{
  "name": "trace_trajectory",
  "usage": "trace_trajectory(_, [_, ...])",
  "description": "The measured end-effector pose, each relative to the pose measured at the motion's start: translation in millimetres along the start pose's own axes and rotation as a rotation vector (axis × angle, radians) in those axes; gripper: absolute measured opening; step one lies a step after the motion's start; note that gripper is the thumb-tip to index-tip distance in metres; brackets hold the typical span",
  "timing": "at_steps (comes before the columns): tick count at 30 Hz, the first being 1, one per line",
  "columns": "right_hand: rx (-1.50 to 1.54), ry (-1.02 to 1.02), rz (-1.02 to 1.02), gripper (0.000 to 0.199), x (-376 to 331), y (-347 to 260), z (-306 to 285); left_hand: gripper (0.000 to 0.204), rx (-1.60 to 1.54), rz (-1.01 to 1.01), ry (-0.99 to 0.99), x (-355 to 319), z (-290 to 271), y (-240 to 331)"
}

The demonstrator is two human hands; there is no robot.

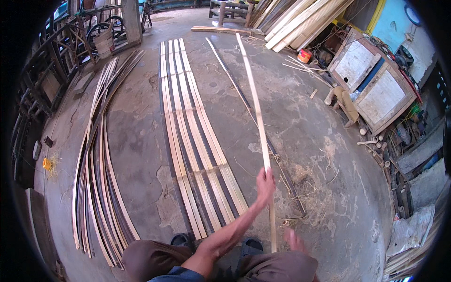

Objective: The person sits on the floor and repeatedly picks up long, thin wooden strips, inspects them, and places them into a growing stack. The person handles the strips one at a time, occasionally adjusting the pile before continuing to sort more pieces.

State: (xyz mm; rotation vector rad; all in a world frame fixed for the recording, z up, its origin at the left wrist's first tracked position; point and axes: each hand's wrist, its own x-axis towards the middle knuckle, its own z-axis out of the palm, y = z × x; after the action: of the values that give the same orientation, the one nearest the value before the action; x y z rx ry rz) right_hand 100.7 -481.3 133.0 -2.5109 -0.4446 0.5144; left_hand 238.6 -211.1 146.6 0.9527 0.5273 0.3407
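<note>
My left hand (265, 182) is closed around a long pale bamboo strip (253, 94) that runs from near my feet far out across the concrete floor. My right hand (295, 239) is blurred, low by my right knee and just right of the strip's near end; I see nothing in it. Left of the strip lies a flat mat of bamboo strips (197, 141), pale and dark ones side by side with short cross pieces. A thin dark strip (232, 80) lies on the floor between the mat and the held strip. I am squatting, with my sandalled feet (181, 239) at the mat's near end.
A loose pile of curved bamboo strips (96, 164) lies at the left. Pale planks (300, 23) lean at the back right. Wooden framed panels (376, 80), cut bamboo pieces and clutter line the right side. A bucket (104, 42) and wheels stand at the back left.
</note>
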Motion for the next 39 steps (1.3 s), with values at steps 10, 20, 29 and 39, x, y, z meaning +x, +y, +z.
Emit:
trace_trajectory(10, [0.096, 0.095, 0.521, 0.033, -70, 31, 59, 0.018, -0.033, 0.051, 0.077, 98, -27, 35])
trace_trajectory(20, [0.241, 0.033, 0.361, 0.039, -32, -24, 67, 0.092, 0.232, 0.112, -0.266, 119, -38, 108])
trace_trajectory(29, [0.691, -0.276, 0.294, 0.044, 217, -67, 91, 0.049, 0.350, 0.156, 0.382, 0, -82, -52])
trace_trajectory(39, [0.662, -0.177, 0.232, 0.044, 151, -57, 88, 0.054, 0.250, -0.140, 0.070, -9, -102, -64])
